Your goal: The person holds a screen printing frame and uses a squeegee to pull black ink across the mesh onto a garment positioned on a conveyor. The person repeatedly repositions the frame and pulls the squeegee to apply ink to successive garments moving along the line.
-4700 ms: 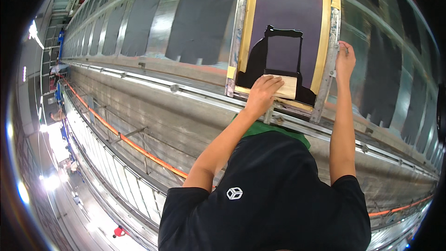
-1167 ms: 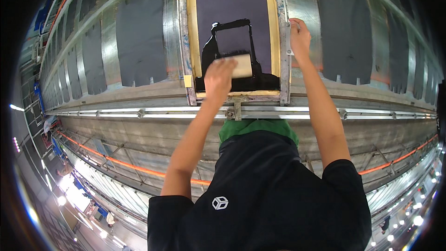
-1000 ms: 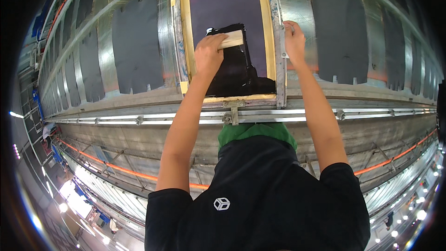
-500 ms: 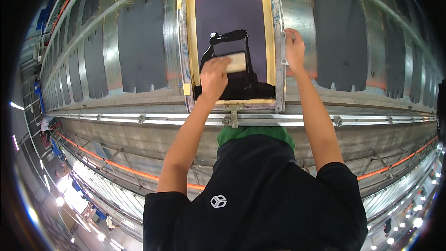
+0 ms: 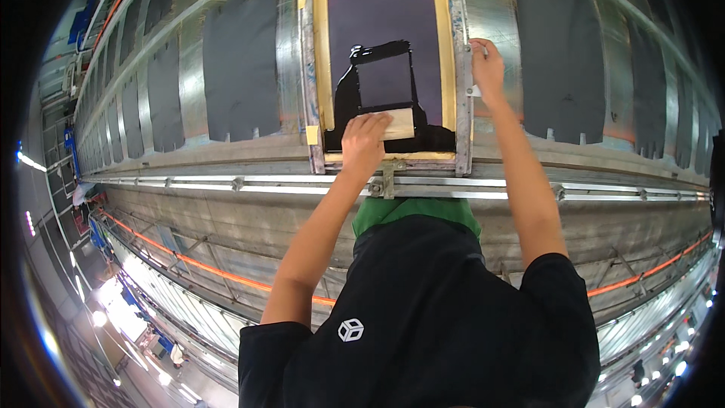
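Note:
A screen-printing frame (image 5: 310, 68) with yellow tape along its inner border lies before me, its mesh (image 5: 385, 11) dark purple. My left hand (image 5: 364, 140) is closed on a squeegee (image 5: 399, 124) with a pale wooden handle, which rests on the lower part of the mesh. Wet black ink (image 5: 346, 98) spreads over the lower mesh, with a squarish wiped patch just above the squeegee. At the frame's right side, my right hand (image 5: 488, 68) has its fingers curled at the metal edge near a small bracket; what they grip is hard to make out.
Dark grey fabric pieces (image 5: 242, 60) lie in a row along the metal table, on both sides of the frame. A metal rail (image 5: 302, 186) runs across the table's near edge, where a clamp-like stop (image 5: 389, 181) meets the frame. An orange pipe (image 5: 204, 263) runs lower down.
My left hand has drawn the squeegee toward me through the ink, to near the frame's lower edge. My right hand stays at the frame's right side. The whole view has shifted slightly.

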Motion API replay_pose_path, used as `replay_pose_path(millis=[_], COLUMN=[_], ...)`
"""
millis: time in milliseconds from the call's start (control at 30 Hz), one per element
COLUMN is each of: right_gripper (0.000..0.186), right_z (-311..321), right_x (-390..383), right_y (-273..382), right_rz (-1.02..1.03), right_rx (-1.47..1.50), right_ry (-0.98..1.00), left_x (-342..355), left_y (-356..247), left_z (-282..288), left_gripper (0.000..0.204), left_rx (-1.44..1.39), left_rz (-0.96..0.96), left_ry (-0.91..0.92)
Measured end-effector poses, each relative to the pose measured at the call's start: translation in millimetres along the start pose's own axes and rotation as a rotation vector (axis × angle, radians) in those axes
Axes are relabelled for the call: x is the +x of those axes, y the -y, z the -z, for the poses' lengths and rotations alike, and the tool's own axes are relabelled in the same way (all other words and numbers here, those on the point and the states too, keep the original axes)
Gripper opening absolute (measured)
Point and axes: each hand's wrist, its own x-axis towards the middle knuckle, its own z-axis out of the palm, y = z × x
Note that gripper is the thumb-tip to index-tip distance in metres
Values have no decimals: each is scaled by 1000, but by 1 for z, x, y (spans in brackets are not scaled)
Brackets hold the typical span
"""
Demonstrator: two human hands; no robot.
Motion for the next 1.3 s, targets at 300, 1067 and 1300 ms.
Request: replay_pose_path(millis=[300,1067,1300], right_gripper=[22,25,25], right_z=[-36,-371,-366], right_x=[-34,-135,-133], right_y=[75,88,86], right_rz=[92,157,87], right_rx=[-231,-285,-312], right_ry=[-128,-136,-101], left_x=[-47,-155,-56], left_y=[22,315,353], left_z=[40,207,200], left_gripper=[50,52,32], left_rx=[-89,-8,-29], left_rz=[63,2,-65], left_ry=[-131,-9,-74])
